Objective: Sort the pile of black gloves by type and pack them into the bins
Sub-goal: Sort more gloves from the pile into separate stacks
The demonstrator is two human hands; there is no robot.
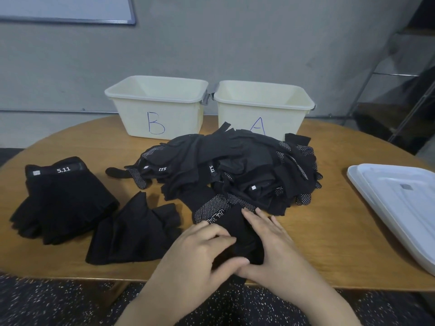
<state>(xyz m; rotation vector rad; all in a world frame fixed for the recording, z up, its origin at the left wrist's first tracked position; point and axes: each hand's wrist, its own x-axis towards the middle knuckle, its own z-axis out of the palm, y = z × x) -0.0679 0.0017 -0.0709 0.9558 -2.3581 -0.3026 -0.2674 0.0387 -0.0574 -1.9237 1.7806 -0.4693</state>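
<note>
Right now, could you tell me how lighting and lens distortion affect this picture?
Head view: dim, even light; the glove pile merges into one dark mass. Wide-angle bending curves the table edge and tilts the shelf. Both hands look slightly soft.

A black glove [235,234] at the near edge of the wooden surface [329,231] is held by the left hand [200,252], fingers curled, and pressed by the flat right hand [270,241]. Behind it a glove pile [235,165] is heaped before bins B [156,107] and A [263,107]. Sorted gloves [63,198] are laid at left.
</note>
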